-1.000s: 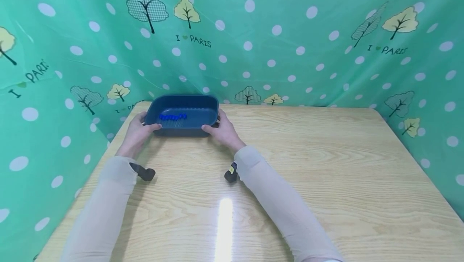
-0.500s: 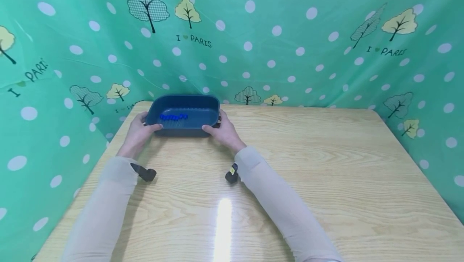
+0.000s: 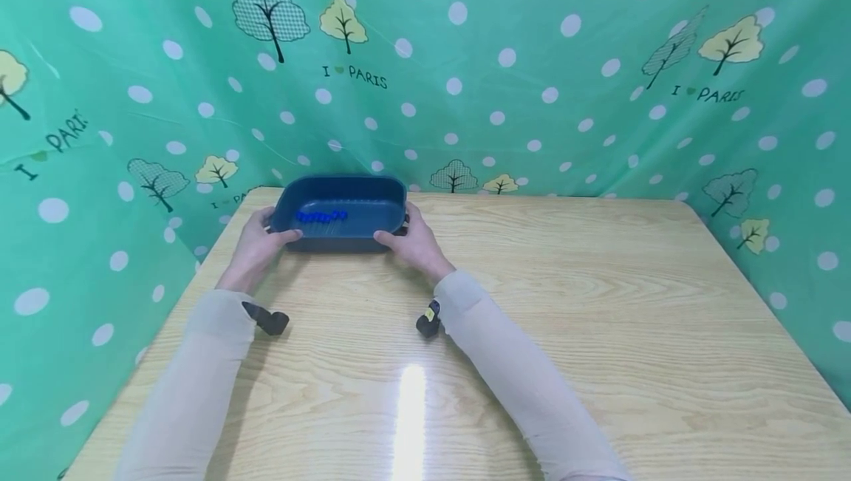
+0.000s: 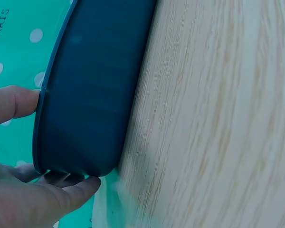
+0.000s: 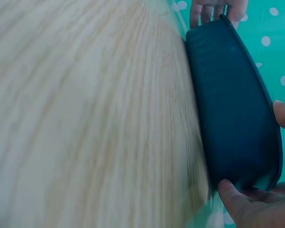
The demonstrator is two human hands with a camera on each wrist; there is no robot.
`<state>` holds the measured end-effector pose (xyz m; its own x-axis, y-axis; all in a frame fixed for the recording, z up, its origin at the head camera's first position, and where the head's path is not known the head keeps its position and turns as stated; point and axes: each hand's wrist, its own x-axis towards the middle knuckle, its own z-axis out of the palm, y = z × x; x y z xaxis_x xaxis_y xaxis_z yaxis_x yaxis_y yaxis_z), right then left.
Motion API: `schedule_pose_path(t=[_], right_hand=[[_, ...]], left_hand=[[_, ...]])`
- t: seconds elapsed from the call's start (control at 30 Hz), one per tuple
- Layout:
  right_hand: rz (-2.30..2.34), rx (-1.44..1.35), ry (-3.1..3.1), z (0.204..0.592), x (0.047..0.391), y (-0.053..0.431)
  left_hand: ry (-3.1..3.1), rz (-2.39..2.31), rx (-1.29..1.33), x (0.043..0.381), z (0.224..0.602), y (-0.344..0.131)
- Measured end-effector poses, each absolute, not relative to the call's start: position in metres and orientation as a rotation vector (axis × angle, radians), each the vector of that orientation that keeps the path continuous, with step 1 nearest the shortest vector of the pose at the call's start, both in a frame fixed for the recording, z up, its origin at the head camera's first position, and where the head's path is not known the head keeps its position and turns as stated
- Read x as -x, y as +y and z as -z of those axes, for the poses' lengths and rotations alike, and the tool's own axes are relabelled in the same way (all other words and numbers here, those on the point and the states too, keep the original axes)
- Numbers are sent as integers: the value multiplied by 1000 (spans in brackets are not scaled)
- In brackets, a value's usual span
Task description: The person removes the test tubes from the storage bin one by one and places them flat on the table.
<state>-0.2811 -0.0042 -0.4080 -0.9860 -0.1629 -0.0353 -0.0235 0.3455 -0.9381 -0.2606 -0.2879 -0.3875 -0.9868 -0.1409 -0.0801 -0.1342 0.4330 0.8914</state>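
A dark blue plastic basin sits at the back left of the wooden table, with several small bright blue pieces in a row on its floor; their kind is too small to tell. My left hand grips its left end, thumb on the near rim and fingers round the side, as the left wrist view shows with the left thumb against the rim. At the other end my right hand holds the basin likewise, and the right wrist view shows its fingers low on the end wall.
The light wooden table stretches to the right and front, with a bright light reflection near its front middle. A green dotted curtain hangs close behind the basin and along both sides. Black camera mounts sit at both wrists.
The basin has shifted slightly to the right along the table, both hands moving with it. The grip at each end looks the same.
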Motion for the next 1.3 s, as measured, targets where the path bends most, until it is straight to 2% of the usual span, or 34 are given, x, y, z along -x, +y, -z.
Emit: schedule_pose_path(t=[0.87, 1.3], right_hand=[[1803, 165, 2467, 412, 283, 16], [1757, 190, 2483, 413, 278, 7]], left_hand=[[-2606, 1714, -188, 270, 391, -268], [-2626, 1730, -199, 259, 394, -277]])
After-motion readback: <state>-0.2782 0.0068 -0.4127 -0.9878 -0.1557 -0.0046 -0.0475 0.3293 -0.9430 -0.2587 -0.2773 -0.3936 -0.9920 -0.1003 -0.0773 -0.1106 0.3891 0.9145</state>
